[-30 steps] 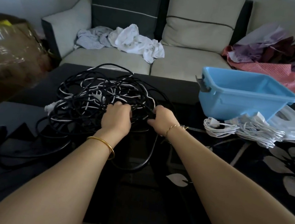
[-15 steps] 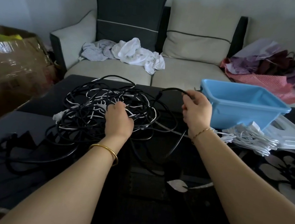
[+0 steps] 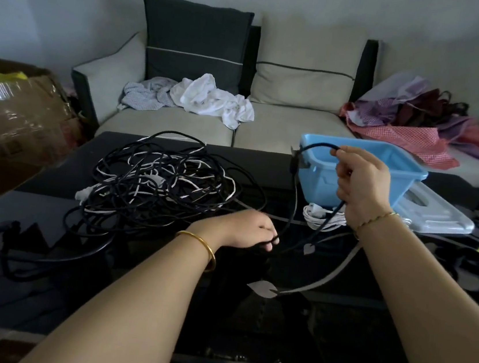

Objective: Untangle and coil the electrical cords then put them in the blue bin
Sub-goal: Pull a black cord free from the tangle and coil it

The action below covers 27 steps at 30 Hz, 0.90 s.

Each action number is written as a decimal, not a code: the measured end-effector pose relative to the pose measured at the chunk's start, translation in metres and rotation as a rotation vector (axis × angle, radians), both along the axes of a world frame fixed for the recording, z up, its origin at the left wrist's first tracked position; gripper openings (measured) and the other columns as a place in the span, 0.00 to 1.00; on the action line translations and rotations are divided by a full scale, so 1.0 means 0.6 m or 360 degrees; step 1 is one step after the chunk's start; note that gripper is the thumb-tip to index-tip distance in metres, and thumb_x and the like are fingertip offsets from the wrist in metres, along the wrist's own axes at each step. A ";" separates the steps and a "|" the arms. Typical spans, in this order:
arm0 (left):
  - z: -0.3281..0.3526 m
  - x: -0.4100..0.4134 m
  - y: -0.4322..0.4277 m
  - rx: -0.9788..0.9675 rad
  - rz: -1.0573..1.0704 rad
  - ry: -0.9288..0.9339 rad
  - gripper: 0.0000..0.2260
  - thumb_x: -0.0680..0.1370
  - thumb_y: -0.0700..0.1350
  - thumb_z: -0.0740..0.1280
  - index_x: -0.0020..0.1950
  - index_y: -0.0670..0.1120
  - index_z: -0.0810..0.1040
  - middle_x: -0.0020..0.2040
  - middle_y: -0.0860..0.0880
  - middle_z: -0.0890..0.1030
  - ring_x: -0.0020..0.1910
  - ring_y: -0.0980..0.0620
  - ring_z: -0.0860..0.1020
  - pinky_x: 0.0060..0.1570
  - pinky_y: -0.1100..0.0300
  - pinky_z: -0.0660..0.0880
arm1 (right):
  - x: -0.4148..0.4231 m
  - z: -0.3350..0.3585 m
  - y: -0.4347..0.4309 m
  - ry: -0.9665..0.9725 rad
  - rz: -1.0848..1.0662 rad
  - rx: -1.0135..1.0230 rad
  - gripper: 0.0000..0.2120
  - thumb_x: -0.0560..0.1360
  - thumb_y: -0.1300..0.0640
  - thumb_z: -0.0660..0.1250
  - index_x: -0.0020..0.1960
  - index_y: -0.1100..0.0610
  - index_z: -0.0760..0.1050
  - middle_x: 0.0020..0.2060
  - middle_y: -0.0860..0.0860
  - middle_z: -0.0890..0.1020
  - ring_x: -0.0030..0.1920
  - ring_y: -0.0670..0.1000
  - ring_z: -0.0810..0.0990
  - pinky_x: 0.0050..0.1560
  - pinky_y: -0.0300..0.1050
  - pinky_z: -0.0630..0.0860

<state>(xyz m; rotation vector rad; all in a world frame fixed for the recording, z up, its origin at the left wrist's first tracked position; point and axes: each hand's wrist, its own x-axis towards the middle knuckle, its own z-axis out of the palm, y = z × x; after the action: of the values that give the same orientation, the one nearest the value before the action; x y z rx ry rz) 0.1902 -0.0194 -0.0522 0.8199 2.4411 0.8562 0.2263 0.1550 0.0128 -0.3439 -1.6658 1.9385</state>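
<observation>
Item: black cord [image 3: 316,145]. One stretch pinched in the right hand [image 3: 361,184], raised beside the blue bin [image 3: 399,170], likely to draw it free. Left hand [image 3: 248,232] curls round its lower run. Tangle [image 3: 158,189] heaped on desk [image 3: 264,163].

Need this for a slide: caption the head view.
Right hand holds a black cord up before the blue bin; left hand grips it lower.
</observation>
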 end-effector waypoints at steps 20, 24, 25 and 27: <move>0.065 -0.013 -0.043 0.0789 0.0700 0.0713 0.07 0.79 0.42 0.62 0.47 0.43 0.79 0.34 0.56 0.73 0.31 0.61 0.70 0.36 0.63 0.69 | -0.009 -0.066 0.005 -0.0891 0.0147 0.1118 0.06 0.73 0.69 0.55 0.41 0.63 0.70 0.32 0.62 0.78 0.26 0.59 0.78 0.33 0.52 0.79; 0.104 -0.001 -0.042 0.1112 0.0867 0.0172 0.08 0.78 0.40 0.61 0.40 0.43 0.77 0.29 0.53 0.66 0.23 0.58 0.61 0.22 0.67 0.58 | -0.017 -0.084 -0.005 -0.1096 0.0297 0.1583 0.08 0.73 0.66 0.61 0.50 0.67 0.75 0.41 0.62 0.79 0.44 0.62 0.81 0.44 0.50 0.79; 0.111 0.002 -0.042 0.1193 0.0884 0.0030 0.09 0.78 0.40 0.61 0.39 0.43 0.76 0.29 0.52 0.65 0.22 0.58 0.59 0.20 0.67 0.55 | -0.019 -0.085 -0.008 -0.1084 0.0280 0.1730 0.14 0.73 0.64 0.63 0.58 0.65 0.74 0.50 0.62 0.79 0.53 0.62 0.78 0.50 0.49 0.75; 0.124 0.009 -0.039 0.1331 0.0868 -0.0210 0.10 0.79 0.40 0.59 0.38 0.43 0.74 0.27 0.52 0.64 0.21 0.58 0.57 0.19 0.67 0.52 | -0.017 -0.080 -0.020 -0.0863 0.0289 0.1768 0.25 0.72 0.60 0.67 0.68 0.57 0.69 0.62 0.59 0.74 0.62 0.58 0.73 0.59 0.46 0.70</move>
<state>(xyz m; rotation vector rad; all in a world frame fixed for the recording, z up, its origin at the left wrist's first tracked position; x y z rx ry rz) 0.1954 -0.0427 0.0223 0.2887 2.1721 2.1309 0.2163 0.1428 -0.0350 -0.2703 -2.8839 0.7635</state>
